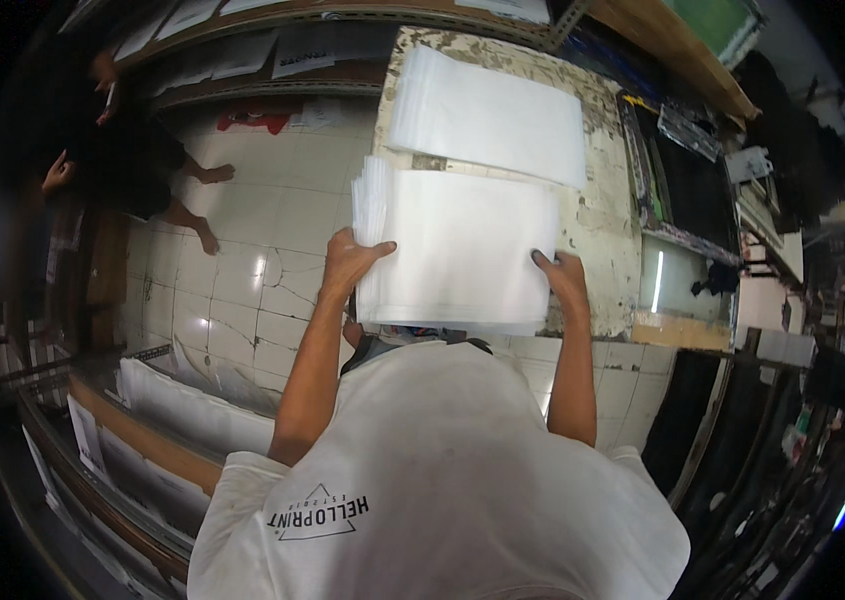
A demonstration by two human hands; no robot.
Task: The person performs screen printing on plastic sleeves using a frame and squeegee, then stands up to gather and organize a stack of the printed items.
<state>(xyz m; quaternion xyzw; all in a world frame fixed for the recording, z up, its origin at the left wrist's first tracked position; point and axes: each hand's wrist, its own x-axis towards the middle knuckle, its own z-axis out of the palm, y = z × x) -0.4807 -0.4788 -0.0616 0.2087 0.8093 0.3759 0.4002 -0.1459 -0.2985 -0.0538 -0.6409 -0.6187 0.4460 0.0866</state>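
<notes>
A stack of thin white sheets [468,245] lies at the near edge of a worn, paint-flecked table [605,285], its left side fanned into uneven layers. My left hand [351,262] grips that left side, thumb on top and fingers hidden beneath or behind the edge. On the opposite side my right hand [565,275] holds the right edge, its dark-tipped thumb pressed on the top sheet. Farther back on the table rests a second white stack [493,115], slightly askew and with layered edges at its left; neither hand touches it.
Dark-framed screens [688,180] and a glass panel [678,275] adjoin the table's right side. Another person's bare feet [211,175] show on the tiled floor at left. Racks of white sheets [193,405] stand at lower left, and shelves [333,60] run along the back.
</notes>
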